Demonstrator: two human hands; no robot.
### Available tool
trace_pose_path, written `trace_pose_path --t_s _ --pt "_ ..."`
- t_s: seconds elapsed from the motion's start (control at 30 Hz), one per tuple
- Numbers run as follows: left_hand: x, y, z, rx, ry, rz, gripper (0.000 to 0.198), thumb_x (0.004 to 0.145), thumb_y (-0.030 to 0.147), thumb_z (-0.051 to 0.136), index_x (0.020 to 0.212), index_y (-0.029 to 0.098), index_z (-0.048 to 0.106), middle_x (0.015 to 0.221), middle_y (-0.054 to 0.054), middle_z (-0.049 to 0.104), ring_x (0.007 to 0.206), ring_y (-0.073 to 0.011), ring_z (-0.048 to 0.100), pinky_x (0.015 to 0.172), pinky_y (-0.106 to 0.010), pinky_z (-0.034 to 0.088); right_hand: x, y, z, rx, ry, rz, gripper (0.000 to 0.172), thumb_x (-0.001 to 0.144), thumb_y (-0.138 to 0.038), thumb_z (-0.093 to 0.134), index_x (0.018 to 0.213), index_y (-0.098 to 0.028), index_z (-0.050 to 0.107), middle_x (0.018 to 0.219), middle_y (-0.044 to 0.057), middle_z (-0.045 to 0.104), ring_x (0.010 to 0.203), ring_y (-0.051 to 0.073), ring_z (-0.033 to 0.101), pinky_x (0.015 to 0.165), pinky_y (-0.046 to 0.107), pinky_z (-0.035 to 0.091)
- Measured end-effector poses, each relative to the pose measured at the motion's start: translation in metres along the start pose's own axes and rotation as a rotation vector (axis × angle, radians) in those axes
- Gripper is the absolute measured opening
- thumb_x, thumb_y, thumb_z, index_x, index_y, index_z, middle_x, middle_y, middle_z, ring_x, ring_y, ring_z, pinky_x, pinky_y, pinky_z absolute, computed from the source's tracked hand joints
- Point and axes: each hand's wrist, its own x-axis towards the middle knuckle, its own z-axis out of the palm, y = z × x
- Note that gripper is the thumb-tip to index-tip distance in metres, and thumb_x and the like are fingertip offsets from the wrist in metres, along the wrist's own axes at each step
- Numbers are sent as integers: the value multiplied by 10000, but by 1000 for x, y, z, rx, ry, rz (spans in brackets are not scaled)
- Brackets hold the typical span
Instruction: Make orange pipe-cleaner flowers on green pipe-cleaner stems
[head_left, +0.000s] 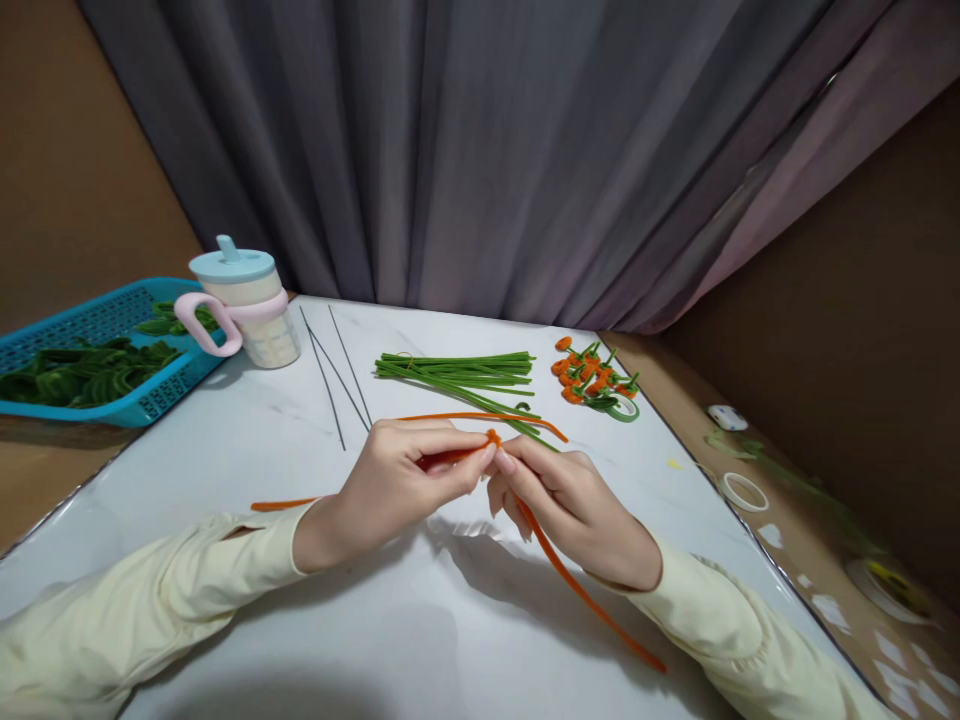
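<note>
Between my two hands an orange pipe cleaner (592,595) is pinched, its small bent part showing at the fingertips. My left hand (420,475) grips it with thumb and forefinger, and some of the orange length runs inside the palm. My right hand (562,500) pinches the same spot from the other side; a long tail hangs from it down to the right. Behind the hands another orange pipe cleaner (480,416) lies on the table. One more orange end (281,505) shows beside my left wrist; whether it joins the held piece is hidden.
Green pipe cleaners (465,370) lie bundled at the table's middle back. Small orange flowers (589,370) and green tape (624,408) are to their right. Thin dark wires (330,360), a lidded cup (262,325) and a blue basket (142,408) of green leaves are left. White tape (745,492) sits right.
</note>
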Motion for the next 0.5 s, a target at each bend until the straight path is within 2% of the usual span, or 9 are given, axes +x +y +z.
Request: trace_pose_path --t_s 0.3,0.5 --pt "-1 -1 -1 11 -24 124 221 833 124 527 689 101 693 527 -23 579 468 -83 460 445 -193 376 0 0 0 -4 5 -11 328 969 -304 297 754 -181 512 529 -32 530 457 76 477 549 204 406" --pt "-2 -3 -1 12 -31 136 249 834 117 523 640 109 680 530 -25 579 472 -84 461 450 -194 380 -1 -3 1 -15 8 -10 327 971 -294 290 748 -186 503 516 -36 527 451 77 477 557 208 412"
